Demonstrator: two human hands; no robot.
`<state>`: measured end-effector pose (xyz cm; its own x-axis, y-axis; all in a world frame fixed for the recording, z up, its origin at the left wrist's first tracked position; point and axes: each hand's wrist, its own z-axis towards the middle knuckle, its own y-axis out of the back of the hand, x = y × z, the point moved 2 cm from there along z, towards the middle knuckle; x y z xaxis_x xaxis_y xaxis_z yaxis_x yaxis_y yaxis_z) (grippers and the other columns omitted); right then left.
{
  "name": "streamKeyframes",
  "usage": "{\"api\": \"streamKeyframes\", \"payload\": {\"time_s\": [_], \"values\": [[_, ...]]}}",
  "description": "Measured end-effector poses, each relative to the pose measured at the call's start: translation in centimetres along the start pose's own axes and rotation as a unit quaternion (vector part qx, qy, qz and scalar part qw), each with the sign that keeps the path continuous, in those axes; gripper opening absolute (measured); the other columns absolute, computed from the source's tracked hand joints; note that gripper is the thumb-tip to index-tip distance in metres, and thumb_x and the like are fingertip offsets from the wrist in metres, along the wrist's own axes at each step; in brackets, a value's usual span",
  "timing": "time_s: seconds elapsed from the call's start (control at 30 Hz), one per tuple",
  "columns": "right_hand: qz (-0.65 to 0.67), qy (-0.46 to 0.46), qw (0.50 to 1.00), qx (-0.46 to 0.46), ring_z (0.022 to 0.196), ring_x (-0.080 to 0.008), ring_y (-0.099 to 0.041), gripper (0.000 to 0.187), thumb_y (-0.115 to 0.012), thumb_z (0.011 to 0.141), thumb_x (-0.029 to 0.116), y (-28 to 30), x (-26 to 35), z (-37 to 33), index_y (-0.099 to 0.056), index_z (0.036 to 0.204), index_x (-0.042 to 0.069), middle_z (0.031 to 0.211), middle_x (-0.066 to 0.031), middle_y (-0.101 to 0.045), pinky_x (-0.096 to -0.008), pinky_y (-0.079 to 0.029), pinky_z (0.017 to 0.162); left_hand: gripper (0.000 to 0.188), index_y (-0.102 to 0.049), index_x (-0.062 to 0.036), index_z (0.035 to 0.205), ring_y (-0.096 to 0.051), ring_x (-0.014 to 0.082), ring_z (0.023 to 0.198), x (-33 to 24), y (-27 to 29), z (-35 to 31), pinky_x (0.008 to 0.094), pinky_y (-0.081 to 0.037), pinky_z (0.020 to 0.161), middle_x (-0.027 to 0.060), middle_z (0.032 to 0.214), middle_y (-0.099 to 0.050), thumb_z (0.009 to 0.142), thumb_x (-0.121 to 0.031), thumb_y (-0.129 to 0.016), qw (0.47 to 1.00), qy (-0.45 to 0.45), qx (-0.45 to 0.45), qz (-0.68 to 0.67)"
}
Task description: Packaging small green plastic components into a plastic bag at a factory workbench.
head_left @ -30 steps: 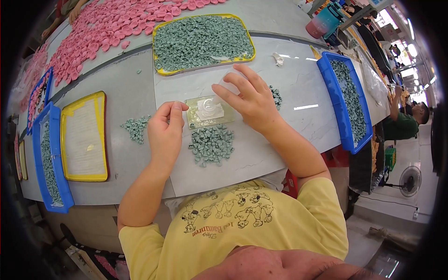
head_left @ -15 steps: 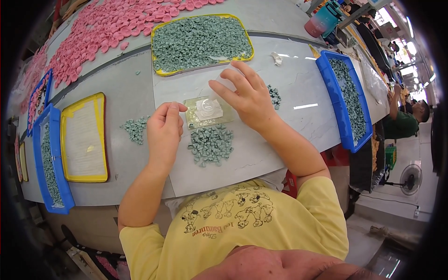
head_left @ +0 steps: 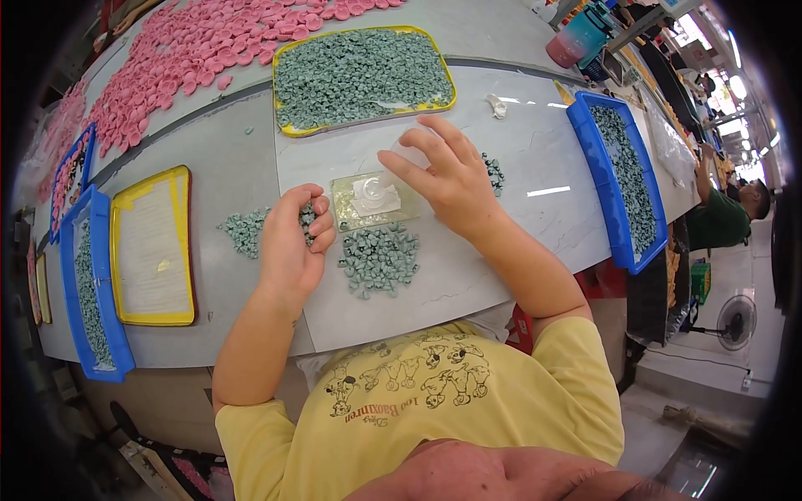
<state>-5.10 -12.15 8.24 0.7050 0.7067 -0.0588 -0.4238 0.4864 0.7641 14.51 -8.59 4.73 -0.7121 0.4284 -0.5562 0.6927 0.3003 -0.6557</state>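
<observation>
My left hand (head_left: pixel 291 246) is curled, palm partly turned up, around several small green pieces (head_left: pixel 307 219) that show between its fingers. Thumb and fingers of my right hand (head_left: pixel 451 171) are bent about a pale, see-through plastic piece (head_left: pixel 408 155), whose full shape is hard to make out. Between the hands lies a greenish flat block (head_left: pixel 347 219) with white paper (head_left: pixel 361 203) and a clear round piece on top. A pile of green pieces (head_left: pixel 378 259) sits just below it. A smaller heap (head_left: pixel 244 234) lies left of my left hand, and another (head_left: pixel 494 177) beside my right wrist.
Beyond my hands stands a yellow-rimmed tray (head_left: pixel 363 79) full of green pieces. Blue bins (head_left: pixel 618 179) (head_left: pixel 96 292) flank the table. A yellow-edged tray (head_left: pixel 152 250) lies left. Pink cup-shaped parts (head_left: pixel 200 50) cover the far left; a bottle (head_left: pixel 576 37) stands far right.
My left hand has rolled palm upward, so the green pieces in it now show. A see-through piece has become visible at my right fingers, which have barely moved.
</observation>
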Motion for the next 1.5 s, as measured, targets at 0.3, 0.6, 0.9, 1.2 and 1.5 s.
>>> {"api": "streamKeyframes", "payload": {"time_s": [0.3,0.6,0.9,1.2,1.5], "values": [[0.173,-0.164,0.970,0.047,0.098,-0.0257,-0.051,0.041,-0.061,0.066,-0.003,-1.7,-2.0,-0.9,-0.062,0.104,0.013,0.098,-0.0052,-0.053,-0.0340,-0.045,0.080,0.016,-0.043,0.0035,0.098,-0.040,0.0107,0.061,0.1,-0.5,-0.5,0.0213,-0.032,0.049,0.0075,0.081,-0.047,0.083,-0.001,-0.042,0.999,-0.006,0.004,-0.045],[0.318,-0.347,0.877,0.101,0.095,-0.0202,-0.057,0.038,-0.069,0.072,0.010,-1.9,-2.8,-0.6,-0.058,0.108,0.008,0.102,-0.0084,-0.060,-0.0290,-0.043,0.082,0.015,-0.046,0.0036,0.101,-0.038,0.0076,0.060,0.6,-0.7,-0.6,0.0205,-0.031,0.048,0.0054,0.083,-0.048,0.092,-0.008,-0.044,0.999,-0.041,0.019,0.000],[0.375,-0.430,0.811,0.129,0.094,-0.0179,-0.058,0.046,-0.070,0.073,0.012,-3.1,-4.3,-0.9,-0.054,0.115,0.004,0.102,-0.0079,-0.061,-0.0280,-0.045,0.082,0.019,-0.049,0.0000,0.095,-0.034,0.0055,0.054,1.2,-1.3,-1.0,0.0196,-0.028,0.044,0.0005,0.074,-0.044,0.094,-0.018,-0.044,0.999,-0.030,0.033,0.018],[0.222,-0.321,0.900,0.193,0.081,-0.0231,-0.057,0.022,-0.065,0.074,0.008,1.2,-5.1,-2.3,-0.060,0.095,0.003,0.087,-0.0088,-0.061,-0.0318,-0.046,0.074,0.018,-0.050,0.0019,0.098,-0.035,0.0053,0.056,1.3,-1.7,-1.3,0.0190,-0.028,0.045,0.0012,0.076,-0.045,0.092,-0.014,-0.045,0.998,-0.033,0.040,0.038],[0.148,-0.195,0.921,0.302,0.085,-0.0265,-0.054,0.012,-0.060,0.073,0.005,-0.7,-4.0,-3.6,-0.061,0.085,0.005,0.085,-0.0085,-0.059,-0.0357,-0.045,0.076,0.018,-0.049,0.0033,0.101,-0.036,0.0060,0.058,1.2,-1.5,-0.8,0.0193,-0.029,0.046,0.0023,0.079,-0.046,0.089,-0.009,-0.044,0.999,-0.041,0.023,0.010]]}}
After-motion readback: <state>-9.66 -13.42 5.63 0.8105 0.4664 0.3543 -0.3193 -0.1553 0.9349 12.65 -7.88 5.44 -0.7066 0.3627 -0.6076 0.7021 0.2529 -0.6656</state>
